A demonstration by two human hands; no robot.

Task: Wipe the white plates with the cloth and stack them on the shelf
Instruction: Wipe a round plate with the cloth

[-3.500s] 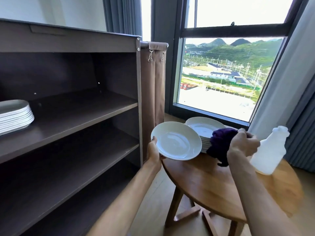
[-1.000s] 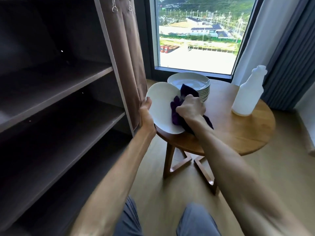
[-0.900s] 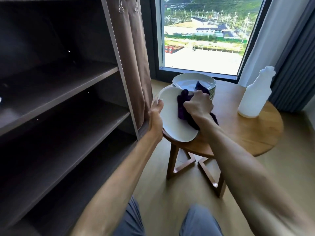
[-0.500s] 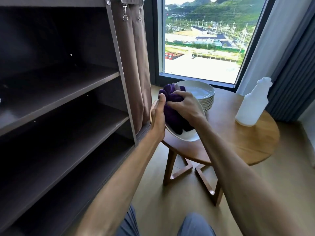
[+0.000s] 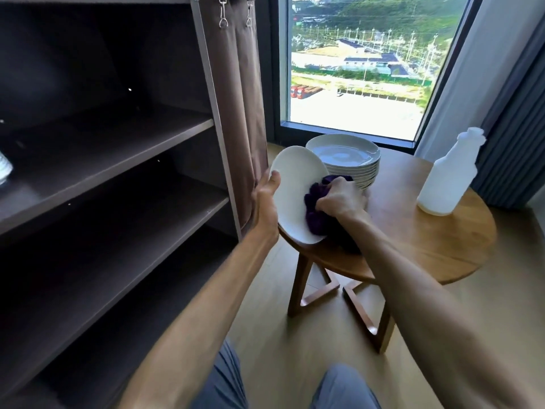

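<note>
Between the shelf unit (image 5: 118,178) and the round table (image 5: 436,246) runs a narrow strip of bare floor, partly filled by both forearms and the tilted plate (image 5: 292,190) held at the table's near edge. On the table, the plate stack (image 5: 348,163) blocks the far left part and the spray bottle (image 5: 448,178) the far right, with bare wood between and in front of them. The shelf boards lie open at the front, the brown curtain (image 5: 236,113) hanging bunched at the unit's right post.

Holding a white plate (image 5: 295,187) tilted at its rim with the left hand (image 5: 265,199), pressing a purple cloth (image 5: 317,214) on it with the right hand (image 5: 339,199). Standing on the round table (image 5: 442,246): plate stack (image 5: 351,160), white bottle (image 5: 448,178). Shelf (image 5: 112,149) at left.
</note>
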